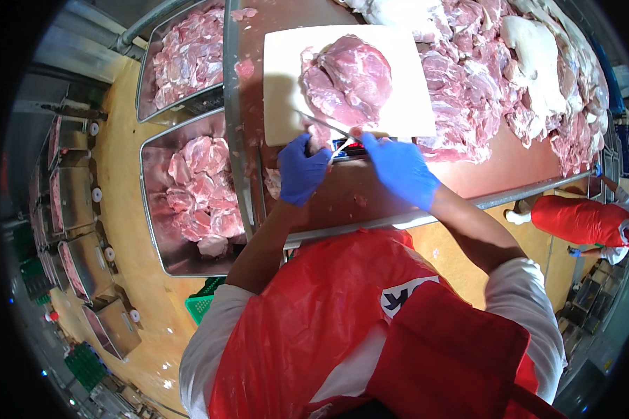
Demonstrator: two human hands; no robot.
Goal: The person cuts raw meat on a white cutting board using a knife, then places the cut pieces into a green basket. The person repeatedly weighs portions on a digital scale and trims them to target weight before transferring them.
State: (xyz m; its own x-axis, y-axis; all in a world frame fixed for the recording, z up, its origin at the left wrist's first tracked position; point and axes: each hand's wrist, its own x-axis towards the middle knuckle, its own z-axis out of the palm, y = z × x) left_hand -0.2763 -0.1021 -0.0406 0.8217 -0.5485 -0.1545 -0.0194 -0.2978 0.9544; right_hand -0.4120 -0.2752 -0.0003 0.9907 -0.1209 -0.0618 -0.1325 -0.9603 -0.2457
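A large pink cut of meat [353,77] lies on the white cutting board [279,77] in front of me. At the board's near edge, my left hand [302,170], in a blue glove, is closed on a small strip of meat [319,137]. My right hand [402,171], also gloved in blue, is closed round a knife [326,124]; its handle is mostly hidden in the fist. The blade points left and away from me, passing over the strip just beyond my left fingers. A thin whitish strand [340,148] shows between the two hands.
Two metal bins of meat pieces, a nearer one [144,202] and a farther one [141,91], stand left of the brown worktable [468,183]. Large cuts [461,91] are heaped on its right. A device with a red display [354,148] sits by the board. A co-worker [583,220] is at right.
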